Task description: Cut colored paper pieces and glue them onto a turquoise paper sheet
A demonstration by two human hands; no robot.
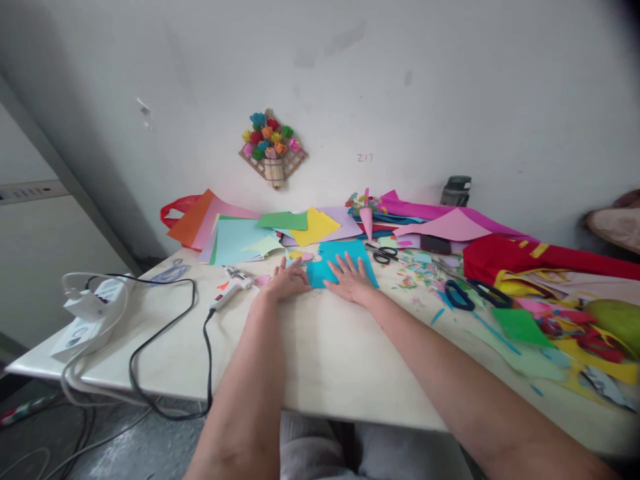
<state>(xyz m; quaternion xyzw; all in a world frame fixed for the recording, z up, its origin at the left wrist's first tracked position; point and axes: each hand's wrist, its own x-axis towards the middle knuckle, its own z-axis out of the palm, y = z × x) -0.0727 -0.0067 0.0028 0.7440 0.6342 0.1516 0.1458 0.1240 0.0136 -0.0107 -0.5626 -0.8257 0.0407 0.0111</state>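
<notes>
A sheet of blue paper [353, 255] lies flat on the table in front of me. My right hand [349, 279] rests on it, fingers spread and palm down. At the sheet's left edge is my left hand [289, 280], its fingers apart and partly bent, the fingertips near or touching the paper. Small scraps of yellow and pink paper lie just beyond the left hand. Small black-handled scissors [385, 255] sit right of the blue sheet. To the left lies a white glue gun [231, 292] with a black cord.
A white power strip [93, 320] with cables sits at the left edge. Coloured sheets [235, 239] are piled along the wall. On the right are large scissors [460, 295], paper clippings [425, 272], red fabric-like material [500, 257] and a green rounded thing [613, 320]. A dark bottle [456, 191] stands behind.
</notes>
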